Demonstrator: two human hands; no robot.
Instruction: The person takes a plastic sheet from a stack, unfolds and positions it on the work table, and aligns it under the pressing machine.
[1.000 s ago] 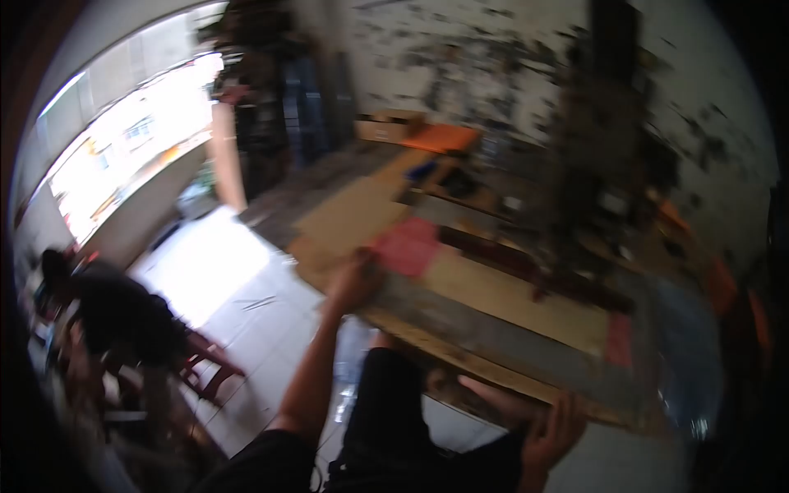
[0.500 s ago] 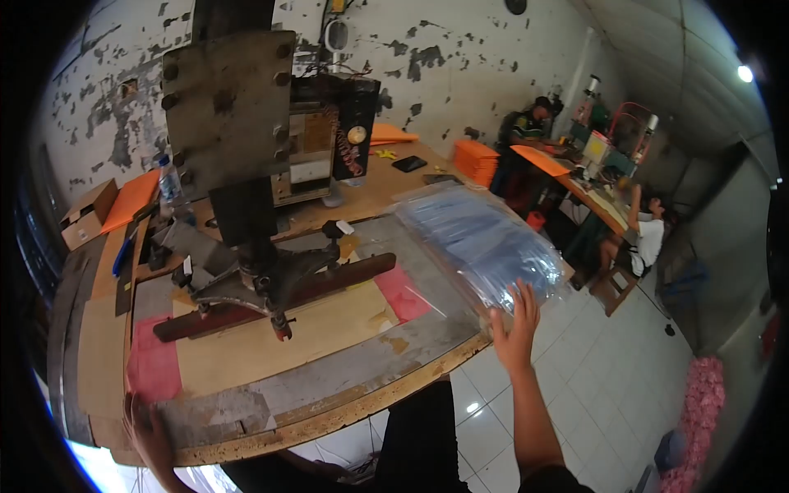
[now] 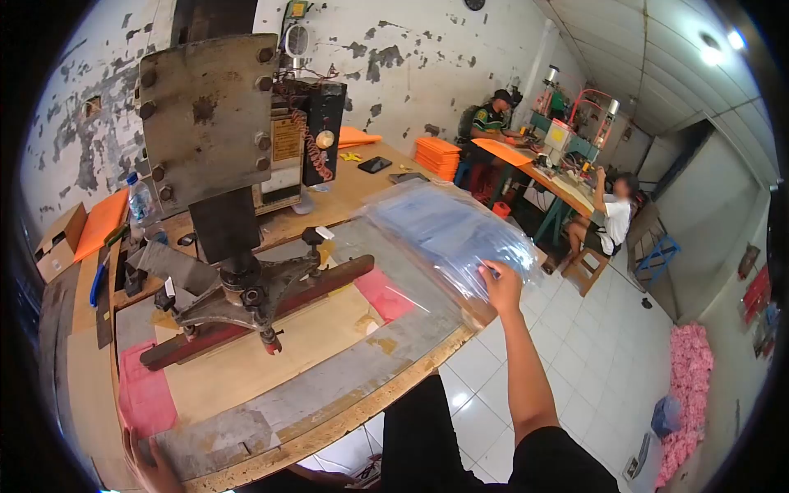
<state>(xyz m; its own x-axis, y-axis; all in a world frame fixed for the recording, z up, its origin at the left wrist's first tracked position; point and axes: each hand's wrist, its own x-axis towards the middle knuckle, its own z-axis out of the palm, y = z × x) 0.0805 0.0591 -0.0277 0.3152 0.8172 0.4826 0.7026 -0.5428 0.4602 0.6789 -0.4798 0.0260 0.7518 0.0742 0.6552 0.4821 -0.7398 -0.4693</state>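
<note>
The right hand (image 3: 503, 289) is at the near right edge of the clear plastic sheets (image 3: 444, 226), its thumb and forefinger drawn toward each other at the rim. Whether a sheet is pinched between them or they only touch the top one, I cannot tell. The sheets lie in a loose, glossy pile on the right of the bench (image 3: 370, 398), beside the press (image 3: 205, 123); that spot seems chosen to keep them within the right arm's reach and out from under the bar (image 3: 271, 316).

The left hand (image 3: 148, 467) is released, grasping nothing visible, its fingers spread at the near left edge of the bench, probably to steady the body as the other arm reaches out.

The bar hangs slantwise over a tan sheet (image 3: 263, 361), with a pink patch (image 3: 148, 386) at its left end and another pink piece (image 3: 382, 296) at its right; these look like a backing laid to follow the bar's line. Beyond the press are a phone (image 3: 375, 165) and a stack of orange pieces (image 3: 437, 156). To the left, a bottle (image 3: 141, 197) stands near an open box (image 3: 62, 246), both clear of the bar.
</note>
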